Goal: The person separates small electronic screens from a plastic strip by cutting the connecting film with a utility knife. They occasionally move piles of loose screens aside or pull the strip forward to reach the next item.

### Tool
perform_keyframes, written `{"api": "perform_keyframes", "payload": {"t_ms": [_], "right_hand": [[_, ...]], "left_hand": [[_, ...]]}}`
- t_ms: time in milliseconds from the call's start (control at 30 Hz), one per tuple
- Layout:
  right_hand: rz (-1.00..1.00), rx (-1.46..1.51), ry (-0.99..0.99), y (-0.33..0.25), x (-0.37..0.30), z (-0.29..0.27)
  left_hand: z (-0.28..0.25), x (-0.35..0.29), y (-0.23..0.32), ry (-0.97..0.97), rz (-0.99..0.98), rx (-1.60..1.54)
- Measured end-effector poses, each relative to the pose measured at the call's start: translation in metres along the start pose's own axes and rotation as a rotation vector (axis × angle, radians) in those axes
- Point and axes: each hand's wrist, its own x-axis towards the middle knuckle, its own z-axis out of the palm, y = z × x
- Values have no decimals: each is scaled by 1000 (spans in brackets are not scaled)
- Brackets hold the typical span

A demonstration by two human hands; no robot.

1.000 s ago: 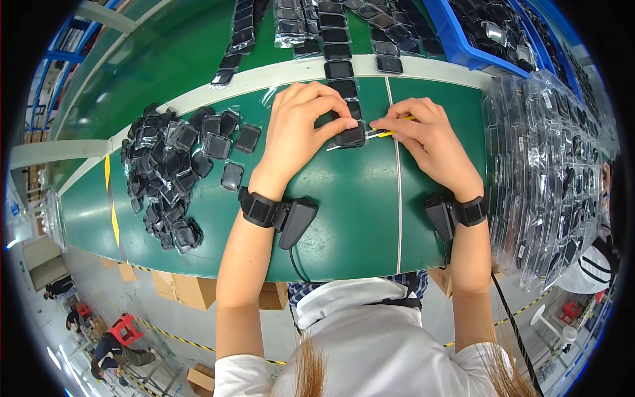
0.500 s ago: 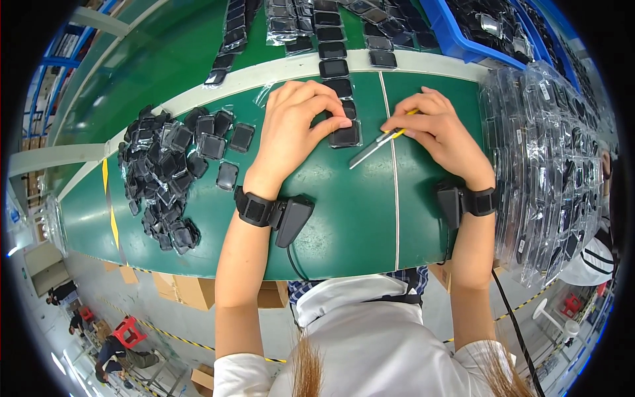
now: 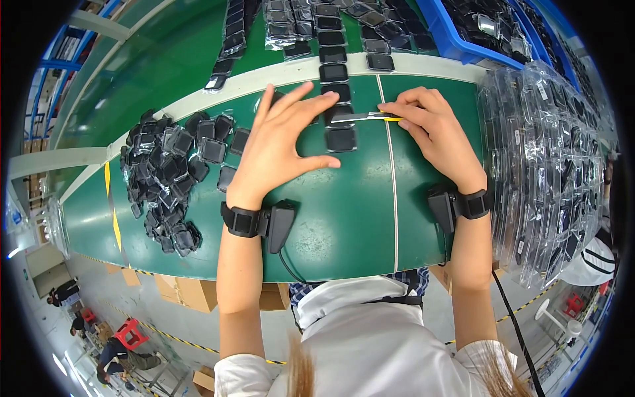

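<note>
1. Table: 1, green, with 1 pale line running front to back near the right hand.
2. Tray stack: 1, clear plastic, at the table's right end. Too layered to count trays.
3. Blue bin: 1 clear at upper right, more blue edges behind. Black pieces inside, count unreadable.
4. Pile: 1, black pieces in clear wrap, left of the left hand. Dozens, overlapping, no exact count.
5. Strip: 1 in work, at least 7 black pieces end to end, running from the far edge to between the hands. Several more strips beyond; they overlap.
6. Hands: 2. Left hand: thumb and fingers spread, nothing gripped, index fingertip at the strip's left edge; can't tell if touching. Right hand: pinching the knife.
7. Wrist boxes: 2, black, 1 strapped per wrist.
8. Knife: 1, yellow handle, blade pointing left across the strip, just above the end piece. Blade contact unclear.
9. End piece: 1, black, flat on the table, nearest the person.
</note>
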Motion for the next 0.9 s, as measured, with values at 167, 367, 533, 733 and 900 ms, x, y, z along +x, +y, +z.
{"api": "perform_keyframes", "payload": {"t_ms": [167, 367, 533, 733, 900], "right_hand": [[-28, -33, 3, 3, 0, 1], [-60, 35, -38, -5, 1, 2], [-63, 61, -54, -5, 1, 3], [-83, 60, -13, -4, 4, 13], [-104, 46, -3, -3, 6, 15]], "left_hand": [[3, 5, 1, -16, 26, -50], [16, 10, -7, 81, 46, -69], [26, 16, -9, 135, 46, -104], [31, 19, -7, 146, -17, -144], [30, 21, -5, 135, -35, -114]]}}
